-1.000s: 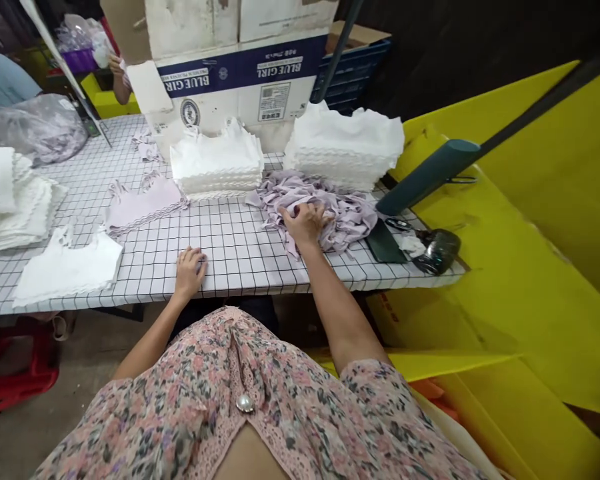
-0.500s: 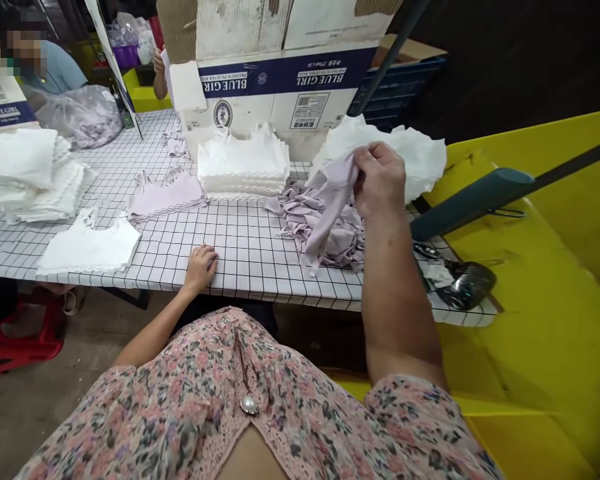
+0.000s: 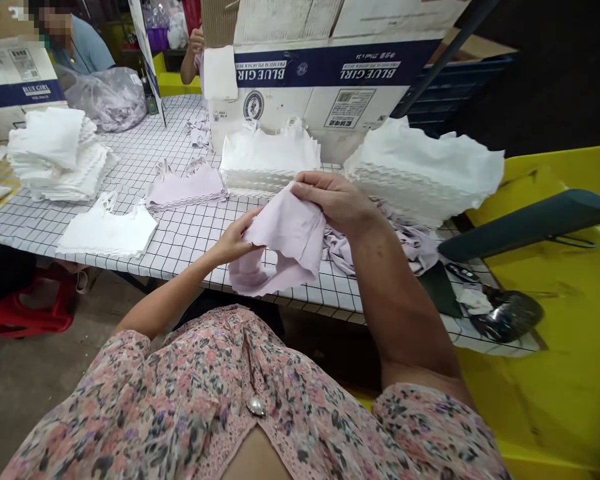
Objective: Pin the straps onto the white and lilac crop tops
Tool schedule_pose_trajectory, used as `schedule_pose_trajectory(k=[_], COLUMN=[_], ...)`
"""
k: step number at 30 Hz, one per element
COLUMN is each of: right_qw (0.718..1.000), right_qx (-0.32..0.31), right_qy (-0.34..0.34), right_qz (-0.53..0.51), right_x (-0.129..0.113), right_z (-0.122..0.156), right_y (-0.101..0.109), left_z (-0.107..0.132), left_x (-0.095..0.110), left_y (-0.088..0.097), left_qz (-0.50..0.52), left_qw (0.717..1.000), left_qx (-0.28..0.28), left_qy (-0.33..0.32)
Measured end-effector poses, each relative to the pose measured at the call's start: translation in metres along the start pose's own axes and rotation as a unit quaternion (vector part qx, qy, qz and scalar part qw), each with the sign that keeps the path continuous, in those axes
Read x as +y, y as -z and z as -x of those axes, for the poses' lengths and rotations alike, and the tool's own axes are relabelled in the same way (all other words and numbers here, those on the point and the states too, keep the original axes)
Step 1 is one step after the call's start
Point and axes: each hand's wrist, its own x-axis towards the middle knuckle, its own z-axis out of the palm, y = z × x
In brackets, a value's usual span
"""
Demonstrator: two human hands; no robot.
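The left hand [image 3: 233,243] has been lifted off the grid-patterned table [image 3: 180,247]; a lilac scalloped fabric piece [image 3: 280,240] is now pinched by it and the right hand [image 3: 335,203], both part-closed, just beside a lilac scrap pile [image 3: 343,250].

White scalloped fabric stacks [image 3: 270,160] on grid-covered desk [image 3: 180,247], far side; Blue Girl carton [image 3: 330,73] behind; yellow board [image 3: 570,373] right; red stool [image 3: 30,313] near left.

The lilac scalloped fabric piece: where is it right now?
In the head view, the lilac scalloped fabric piece hangs between the right hand and left hand, above the grid-patterned table, near a white fabric stack.
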Motion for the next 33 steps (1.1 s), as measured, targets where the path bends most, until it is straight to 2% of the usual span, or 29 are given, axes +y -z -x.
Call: schedule_pose_trajectory(k=[1, 3, 5, 6, 8, 10, 12, 14, 18, 21, 23, 26, 28, 29, 31, 33], right_qw=[1.0, 0.989, 0.95, 0.926, 0.895, 0.889, 0.884, 0.879, 0.89, 0.923, 0.949, 0.988, 0.98, 0.972, 0.967, 0.972], right_qx=[0.007, 0.077, 0.164, 0.181, 0.142, 0.095, 0.094, 0.114, 0.138, 0.109, 0.074, 0.07, 0.097, 0.105, 0.094, 0.069], right_qy=[-0.015, -0.029, -0.018, -0.01, -0.014, -0.036, -0.055, -0.074, -0.106, -0.124, -0.132, -0.133, -0.127, -0.127, -0.139, -0.148], right_qz=[0.025, 0.122, 0.265, 0.332, 0.422, 0.446, 0.454, 0.457, 0.421, 0.347, 0.277, 0.043, -0.121, -0.167, -0.192, -0.171], right_x=[0.011, 0.038, 0.072, 0.09, 0.124, 0.15, 0.167, 0.174, 0.174, 0.169, 0.161, 0.135, 0.109, 0.096, 0.076, 0.07], right_z=[-0.007, -0.019, -0.021, -0.017, -0.004, 0.01, 0.018, 0.016, 0.007, 0.009, 0.012, 0.015, 0.016, 0.016, 0.018, 0.022], right_y=[0.003, 0.01, 0.01, 0.006, -0.014, -0.04, -0.06, -0.066, -0.04, -0.017, -0.01, -0.015, -0.025, -0.031, -0.042, -0.046], left_z=[-0.005, -0.014, -0.022, -0.025, -0.029, -0.03, -0.029, -0.028, -0.023, -0.014, -0.006, 0.009, 0.017, 0.021, 0.024, 0.023], left_x=[-0.004, -0.018, -0.037, -0.047, -0.064, -0.077, -0.081, -0.079, -0.065, -0.06, -0.062, -0.066, -0.068, -0.068, -0.068, -0.068], left_y=[-0.001, 0.0, 0.002, 0.003, 0.003, 0.003, 0.003, 0.007, 0.026, 0.04, 0.042, 0.038, 0.033, 0.03, 0.024, 0.016], left_qz=[0.024, 0.046, 0.037, 0.03, 0.022, 0.017, 0.015, 0.016, 0.022, 0.019, 0.005, -0.042, -0.082, -0.099, -0.114, -0.103], left_qw=[0.998, 0.987, 0.977, 0.975, 0.968, 0.963, 0.962, 0.962, 0.965, 0.968, 0.97, 0.97, 0.968, 0.966, 0.964, 0.964], left_qx=[0.016, 0.066, 0.105, 0.113, 0.115, 0.096, 0.069, 0.039, -0.011, -0.01, 0.003, 0.032, 0.06, 0.073, 0.083, 0.069], left_qy=[0.051, 0.138, 0.179, 0.191, 0.223, 0.25, 0.264, 0.269, 0.262, 0.251, 0.244, 0.237, 0.231, 0.228, 0.227, 0.236])
